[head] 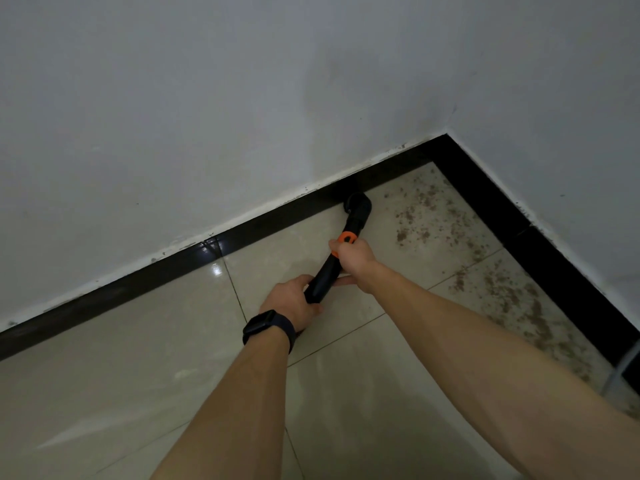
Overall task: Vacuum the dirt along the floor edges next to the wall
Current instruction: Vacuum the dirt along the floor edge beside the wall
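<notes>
Both your hands are on the vacuum tube (323, 275). Your left hand (294, 301) has its fingers wrapped round the near end, and your right hand (355, 254) grips by the orange collar (347, 237). The nozzle (358, 202) sits at the floor's (138, 358) far edge, against the black skirting (277, 214). Dirt (512, 292) is scattered along the right edge, toward the corner.

Blk watch (259, 329) on L wrist, prob. smartwatch.

Open floor (121, 375) lies left of the hose (356, 220); wall (242, 98) and black skirting (138, 285) bar passage beyond.
</notes>
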